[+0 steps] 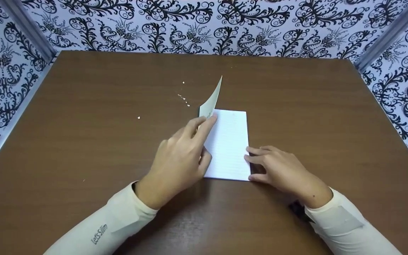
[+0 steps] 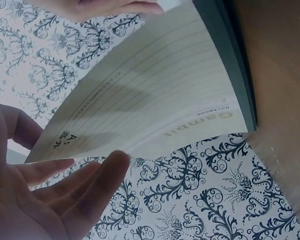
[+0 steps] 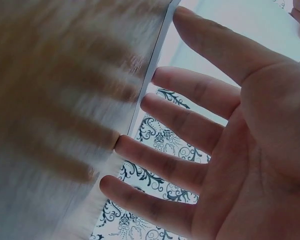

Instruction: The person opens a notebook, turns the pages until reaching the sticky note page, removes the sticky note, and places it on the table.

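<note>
A small lined notebook (image 1: 227, 145) lies open on the brown table, its white page facing up. One page (image 1: 211, 102) stands raised and curved at its left side; the left wrist view shows ruled lines and the print "Gambit" on this page (image 2: 155, 95). My left hand (image 1: 181, 156) holds the raised page, with thumb and fingers on opposite sides of it. My right hand (image 1: 278, 168) lies at the notebook's right edge. Its straight, spread fingers touch that edge, also seen in the right wrist view, where the hand (image 3: 230, 130) shows its palm.
Small white scraps (image 1: 183, 99) are scattered on the table (image 1: 94, 141) beyond and left of the notebook. Walls with black scroll patterns (image 1: 175, 28) border the table at the back and both sides. A dark object (image 1: 300, 211) is partly visible under the right wrist.
</note>
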Available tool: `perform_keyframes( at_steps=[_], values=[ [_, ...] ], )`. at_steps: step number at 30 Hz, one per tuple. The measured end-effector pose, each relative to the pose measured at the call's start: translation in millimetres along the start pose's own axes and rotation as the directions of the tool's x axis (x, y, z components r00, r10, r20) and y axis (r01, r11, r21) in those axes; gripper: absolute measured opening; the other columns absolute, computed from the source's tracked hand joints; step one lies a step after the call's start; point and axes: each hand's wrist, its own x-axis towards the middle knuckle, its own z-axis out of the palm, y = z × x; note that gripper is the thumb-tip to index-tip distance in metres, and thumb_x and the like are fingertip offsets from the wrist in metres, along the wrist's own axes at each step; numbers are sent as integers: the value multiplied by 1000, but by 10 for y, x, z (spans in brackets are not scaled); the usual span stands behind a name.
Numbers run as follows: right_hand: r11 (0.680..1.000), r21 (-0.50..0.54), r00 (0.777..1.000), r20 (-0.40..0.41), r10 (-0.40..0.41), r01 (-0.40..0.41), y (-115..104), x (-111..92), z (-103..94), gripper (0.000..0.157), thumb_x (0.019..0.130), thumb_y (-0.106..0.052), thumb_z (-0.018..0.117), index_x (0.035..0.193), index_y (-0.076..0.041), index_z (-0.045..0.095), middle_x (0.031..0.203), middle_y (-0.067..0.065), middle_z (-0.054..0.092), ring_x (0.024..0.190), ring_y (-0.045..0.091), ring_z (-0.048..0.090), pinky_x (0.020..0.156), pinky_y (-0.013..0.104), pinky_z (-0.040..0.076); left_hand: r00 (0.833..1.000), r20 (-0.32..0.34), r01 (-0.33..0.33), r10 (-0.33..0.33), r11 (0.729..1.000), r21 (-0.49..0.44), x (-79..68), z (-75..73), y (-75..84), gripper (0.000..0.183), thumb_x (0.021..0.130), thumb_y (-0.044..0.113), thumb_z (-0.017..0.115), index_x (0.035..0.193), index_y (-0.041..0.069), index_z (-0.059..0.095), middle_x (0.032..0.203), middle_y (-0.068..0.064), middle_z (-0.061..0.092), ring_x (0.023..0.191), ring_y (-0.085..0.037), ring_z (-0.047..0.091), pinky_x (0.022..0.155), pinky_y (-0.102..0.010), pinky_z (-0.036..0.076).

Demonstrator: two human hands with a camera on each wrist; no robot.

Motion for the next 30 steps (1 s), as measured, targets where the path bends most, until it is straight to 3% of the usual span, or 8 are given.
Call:
perform_keyframes(
  at_steps=[7, 14, 20, 25, 30],
  values=[
    [1000, 8, 1000, 7, 4, -4, -8, -16, -13, 50, 86, -35, 78, 131, -16, 67, 148, 2, 55, 130, 35, 54, 86, 62, 52, 996, -72, -47, 53, 996, 78, 40, -68, -52, 52, 80, 5, 59, 132, 11, 62, 131, -13, 62, 115, -31, 63, 71, -46, 56],
    [1000, 8, 1000, 10, 4, -4, -20, -24, -21, 51, 86, -36, 78, 132, -16, 67, 148, 2, 55, 130, 34, 54, 88, 62, 51, 985, -144, -78, 101, 985, 155, 64, -100, -115, 40, 84, -2, 56, 120, 12, 69, 129, -13, 65, 124, -32, 59, 95, -50, 48],
    [1000, -3, 1000, 20, 4, -4, -14, -8, -18, 54, 86, -38, 77, 133, -16, 66, 149, 2, 54, 131, 33, 53, 87, 63, 51, 987, -121, -73, 105, 967, 244, 76, -158, -145, 41, 85, -3, 59, 121, 13, 70, 135, -14, 62, 132, -34, 53, 111, -59, 33],
    [1000, -2, 1000, 16, -4, 4, -12, 0, -6, 53, 86, -37, 77, 133, -16, 66, 149, 2, 54, 130, 34, 54, 88, 61, 51, 988, -127, -49, 93, 948, 313, 71, -182, -166, 43, 86, -3, 58, 122, 15, 69, 136, -14, 62, 134, -34, 51, 115, -70, 18],
    [1000, 9, 1000, 15, -1, 0, -12, 7, -3, 53, 85, -37, 78, 133, -16, 66, 148, 2, 55, 130, 33, 53, 87, 63, 50, 993, -95, -28, 70, 922, 387, 66, -190, -206, 44, 86, -1, 60, 126, 16, 69, 140, -16, 60, 138, -36, 48, 115, -71, 16]
  ],
)
